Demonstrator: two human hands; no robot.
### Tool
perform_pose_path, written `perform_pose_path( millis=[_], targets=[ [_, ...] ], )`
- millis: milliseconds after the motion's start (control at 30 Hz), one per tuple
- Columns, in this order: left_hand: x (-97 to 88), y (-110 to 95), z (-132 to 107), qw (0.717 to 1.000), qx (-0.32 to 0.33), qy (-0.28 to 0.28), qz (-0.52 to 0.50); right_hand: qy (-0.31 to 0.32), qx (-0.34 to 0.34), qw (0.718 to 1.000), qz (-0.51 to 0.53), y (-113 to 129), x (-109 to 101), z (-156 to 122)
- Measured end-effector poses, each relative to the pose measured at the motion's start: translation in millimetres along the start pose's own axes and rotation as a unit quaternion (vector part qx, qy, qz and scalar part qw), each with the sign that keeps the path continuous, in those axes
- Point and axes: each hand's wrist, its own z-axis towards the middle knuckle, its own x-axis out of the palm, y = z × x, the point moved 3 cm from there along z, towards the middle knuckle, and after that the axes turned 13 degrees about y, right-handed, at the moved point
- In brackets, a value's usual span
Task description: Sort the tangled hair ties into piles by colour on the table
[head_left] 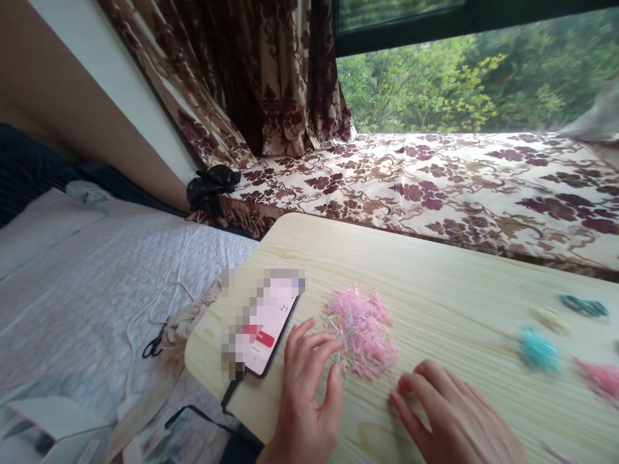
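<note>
A loose pile of thin pink strands (362, 328), mixed with pale and bluish ones, lies on the light wooden table (387, 258); it looks like small elastic bands. At the pile's left edge is my left hand (309, 386), fingers apart and slightly bent, with nothing gripped. My right hand (449, 412) rests low at the pile's front right. Its thumb and forefinger come together near the pile; anything between them is too small to make out. Off to the right are a turquoise bunch (539, 349), a pink bunch (599, 380), a cream bunch (551, 319) and a dark teal bunch (584, 305).
A phone (271, 322) with a lit screen lies left of the pile, a black strap or cable (232, 390) beside its lower end. The bed (106, 270) adjoins the table's left side. Behind the table runs a windowsill with a floral cover (411, 187), by a patterned curtain (285, 84).
</note>
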Motion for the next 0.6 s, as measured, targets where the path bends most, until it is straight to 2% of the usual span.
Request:
perform_pose_path(
  millis=[300, 467, 600],
  targets=[
    [0.0, -1.6, 1.9, 1.0, 0.001, -0.003, 0.003, -0.051, -0.014, 0.997, 0.047, -1.9, -9.8, 7.0],
    [-0.7, -2.1, 0.3, 1.0, -0.012, -0.004, -0.002, -0.033, 0.004, 0.995, 0.093, -13.4, -8.2, 6.4],
    [0.2, -0.2, -0.7, 1.0, -0.022, -0.006, -0.011, -0.074, -0.001, 0.992, 0.101, -17.3, -18.7, 18.8]
  ],
)
